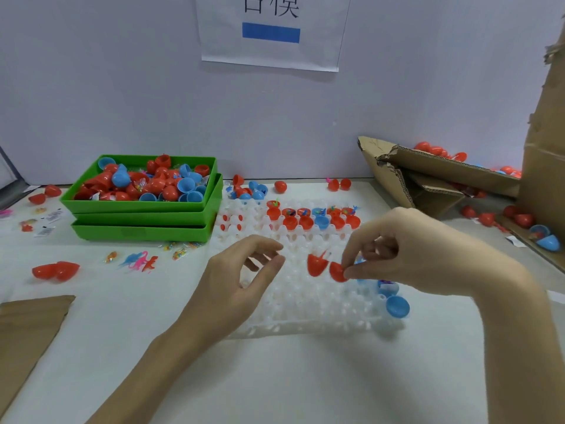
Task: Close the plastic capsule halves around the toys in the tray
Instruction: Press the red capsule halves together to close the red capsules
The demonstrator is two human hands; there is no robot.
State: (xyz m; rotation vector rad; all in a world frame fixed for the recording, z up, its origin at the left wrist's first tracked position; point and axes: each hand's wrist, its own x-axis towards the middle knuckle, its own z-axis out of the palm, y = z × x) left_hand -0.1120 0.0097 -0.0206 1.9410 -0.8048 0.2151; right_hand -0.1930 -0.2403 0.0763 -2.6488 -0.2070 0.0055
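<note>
Right now my right hand pinches one half of an open red capsule above the white tray, its toy poking out, ready for folding shut. My left hand hovers nearby, grip loose and empty. Open desk lies near me; cardboard crowds the far right.

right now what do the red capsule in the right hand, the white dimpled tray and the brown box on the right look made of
Red hinged capsule, pinched by the right hand: smooth, slightly translucent plastic, with a soft sheen. White dimpled tray: thin, glossy, moulded plastic, probably; light glints off its bumps. Brown box: matt corrugated cardboard; fluting shows along its torn edges.
</note>
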